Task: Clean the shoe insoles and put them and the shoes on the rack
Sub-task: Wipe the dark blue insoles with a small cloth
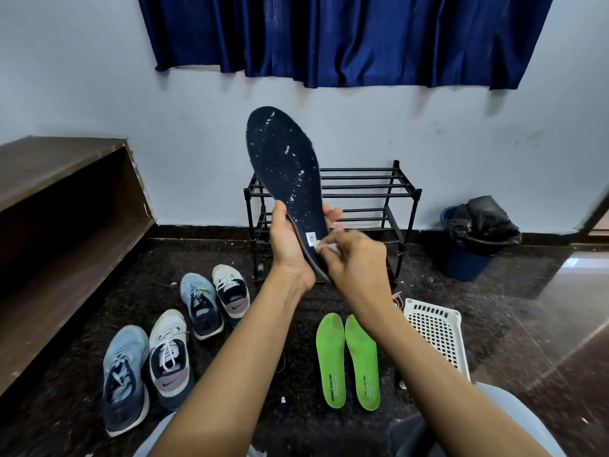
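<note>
A dark navy insole (286,166) speckled with white bits stands upright in front of me. My left hand (290,245) grips its heel end, thumb on the left edge and fingers behind. My right hand (357,258) pinches a small white piece (324,247) against the insole's heel. Two green insoles (347,361) lie side by side on the dark floor below. Two blue shoes (127,377) (201,305) and two white shoes (169,356) (232,291) sit on the floor to the left. The black rack (372,192) stands against the wall behind the insole.
A white perforated basket (438,331) lies on the floor at the right. A blue bin with a black liner (474,239) stands by the wall further right. A brown wooden shelf (62,206) runs along the left. A blue curtain (329,37) hangs above.
</note>
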Demonstrator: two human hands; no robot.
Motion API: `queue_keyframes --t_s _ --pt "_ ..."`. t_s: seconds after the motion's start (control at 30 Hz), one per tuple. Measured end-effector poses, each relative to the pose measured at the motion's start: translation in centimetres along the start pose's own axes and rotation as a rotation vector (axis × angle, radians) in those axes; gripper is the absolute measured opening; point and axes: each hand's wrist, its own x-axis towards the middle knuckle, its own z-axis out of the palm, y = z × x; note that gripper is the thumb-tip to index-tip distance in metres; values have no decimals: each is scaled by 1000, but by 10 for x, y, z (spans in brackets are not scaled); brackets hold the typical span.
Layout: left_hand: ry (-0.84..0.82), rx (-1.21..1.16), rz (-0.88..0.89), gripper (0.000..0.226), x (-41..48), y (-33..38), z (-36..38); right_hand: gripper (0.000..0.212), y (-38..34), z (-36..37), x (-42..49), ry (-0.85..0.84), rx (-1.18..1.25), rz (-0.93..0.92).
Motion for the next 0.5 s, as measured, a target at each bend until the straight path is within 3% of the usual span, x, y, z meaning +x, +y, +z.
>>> queue_keyframes --t_s 0.1,0.17,0.37,0.5 --pt "-2 -29 42 59 1 6 -6 3 -2 -4 -6 -146 139 190" --pt "-6 -26 39 59 1 7 -8 3 -2 -4 -6 -159 157 213" --pt "9 -29 -18 65 -4 -2 2 6 2 -5 8 -42 -45 19" --pt "-87 -17 -91 68 -7 -5 6 3 7 -11 13 118 -171 -89"
